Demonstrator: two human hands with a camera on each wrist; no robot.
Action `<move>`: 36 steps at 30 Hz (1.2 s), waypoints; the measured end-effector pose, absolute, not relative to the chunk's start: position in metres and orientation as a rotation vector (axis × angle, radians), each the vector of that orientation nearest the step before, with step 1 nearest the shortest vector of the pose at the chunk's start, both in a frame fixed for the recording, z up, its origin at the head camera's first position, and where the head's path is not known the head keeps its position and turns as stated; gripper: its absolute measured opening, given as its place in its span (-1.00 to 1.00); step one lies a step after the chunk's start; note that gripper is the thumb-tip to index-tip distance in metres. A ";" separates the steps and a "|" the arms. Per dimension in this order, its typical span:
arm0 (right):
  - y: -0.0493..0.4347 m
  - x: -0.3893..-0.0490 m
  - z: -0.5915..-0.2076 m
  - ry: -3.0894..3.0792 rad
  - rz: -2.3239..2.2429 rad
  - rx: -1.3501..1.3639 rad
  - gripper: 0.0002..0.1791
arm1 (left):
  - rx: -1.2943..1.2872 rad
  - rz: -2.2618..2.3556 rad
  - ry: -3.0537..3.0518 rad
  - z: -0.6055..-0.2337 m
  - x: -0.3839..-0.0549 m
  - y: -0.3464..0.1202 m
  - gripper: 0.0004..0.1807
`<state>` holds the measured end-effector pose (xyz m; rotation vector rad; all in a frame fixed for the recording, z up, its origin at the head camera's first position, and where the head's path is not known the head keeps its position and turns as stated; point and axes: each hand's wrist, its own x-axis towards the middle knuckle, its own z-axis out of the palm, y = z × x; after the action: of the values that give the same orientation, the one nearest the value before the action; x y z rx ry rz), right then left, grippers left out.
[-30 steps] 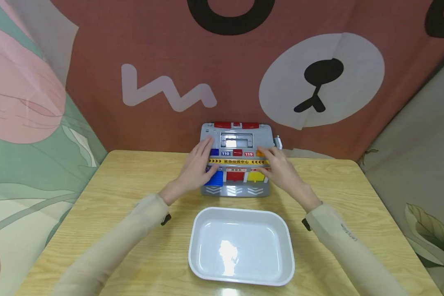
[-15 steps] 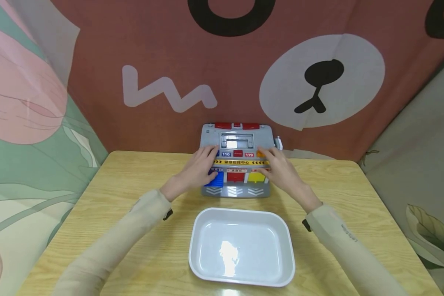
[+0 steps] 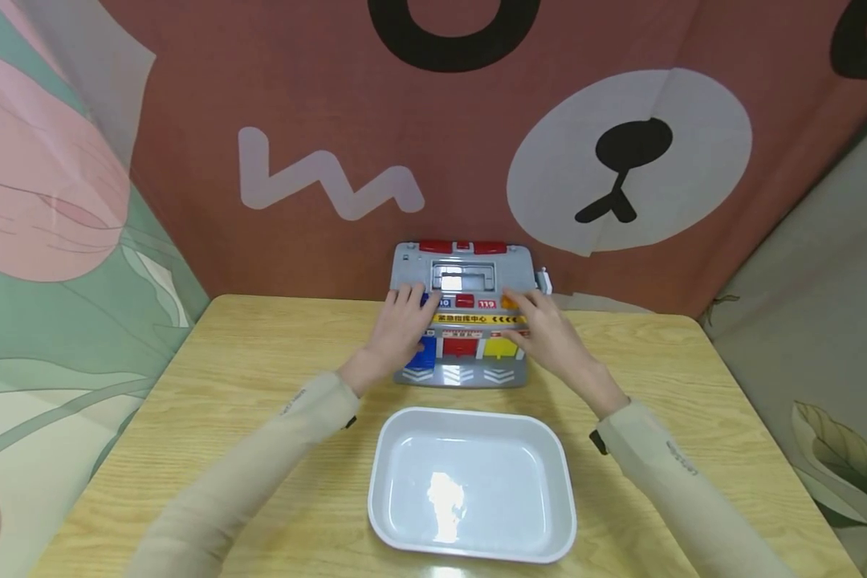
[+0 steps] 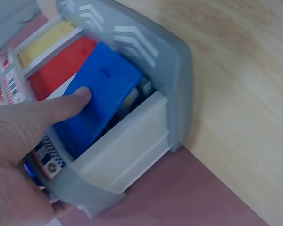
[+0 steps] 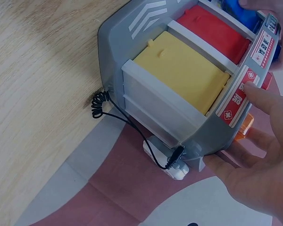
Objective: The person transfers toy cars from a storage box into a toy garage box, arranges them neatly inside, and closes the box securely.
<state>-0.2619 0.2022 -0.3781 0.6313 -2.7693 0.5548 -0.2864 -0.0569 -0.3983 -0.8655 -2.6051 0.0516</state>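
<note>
A grey toy garage (image 3: 473, 375) stands at the table's back edge, with blue, red and yellow doors. My left hand (image 3: 401, 329) lies over its left front, fingers on the upper part by the blue button. In the left wrist view its thumb touches the blue door (image 4: 101, 89), which is tilted outward; a small thing behind it is mostly hidden. The red door (image 5: 212, 33) and yellow door (image 5: 179, 70) are down. My right hand (image 3: 549, 331) grips the garage's right front, thumb on the red sign (image 5: 236, 99), fingers near the orange button (image 5: 245, 126).
A white tray (image 3: 471, 554) stands on the wooden table (image 3: 296, 474) in front of the garage. A white handset (image 5: 167, 160) on a coiled black cord (image 5: 100, 103) hangs at the garage's right side. A printed curtain (image 3: 318, 265) rises directly behind.
My left hand has shifted down and then rightward on the garage's front, and now covers more of the blue button and sign. The right hand holds its place.
</note>
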 end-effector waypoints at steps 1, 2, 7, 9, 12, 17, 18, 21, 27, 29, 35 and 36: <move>0.202 -0.262 -0.378 -2.769 0.555 0.630 -0.20 | -0.855 0.071 -2.592 -0.400 -0.287 -0.056 -0.08; 0.202 -0.262 -0.378 -2.769 0.555 0.629 -0.20 | -0.844 0.083 -2.578 -0.402 -0.288 -0.055 -0.08; 0.203 -0.262 -0.379 -2.757 0.553 0.634 -0.21 | -0.794 0.111 -2.552 -0.408 -0.290 -0.053 -0.09; 0.203 -0.262 -0.379 -2.754 0.553 0.638 -0.21 | -0.782 0.105 -2.548 -0.409 -0.290 -0.053 -0.09; 0.203 -0.262 -0.379 -2.751 0.553 0.641 -0.21 | -0.773 0.106 -2.526 -0.412 -0.291 -0.053 -0.10; 0.202 -0.262 -0.378 -2.757 0.561 0.633 -0.21 | -0.768 0.113 -2.465 -0.416 -0.294 -0.053 -0.25; 0.202 -0.262 -0.379 -2.761 0.562 0.629 -0.21 | -0.767 0.113 -2.452 -0.417 -0.295 -0.053 -0.31; 0.202 -0.262 -0.379 -2.771 0.562 0.619 -0.20 | -0.762 0.104 -2.425 -0.419 -0.296 -0.053 -0.43; 0.202 -0.263 -0.379 -2.753 0.569 0.636 -0.20 | -0.757 0.090 -2.404 -0.419 -0.296 -0.055 -0.44; 0.201 -0.263 -0.379 -2.752 0.568 0.638 -0.20 | -0.761 0.101 -2.411 -0.418 -0.295 -0.055 -0.40; 0.202 -0.263 -0.379 -2.765 0.565 0.626 -0.20 | -0.788 0.108 -2.478 -0.416 -0.292 -0.056 -0.08; 0.202 -0.263 -0.379 -2.767 0.563 0.623 -0.20 | -0.793 0.097 -2.485 -0.416 -0.292 -0.056 -0.07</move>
<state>-0.2626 0.2025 -0.3793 0.6226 -2.7668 0.5633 -0.2923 -0.0559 -0.4157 -0.7935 -2.4854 0.0973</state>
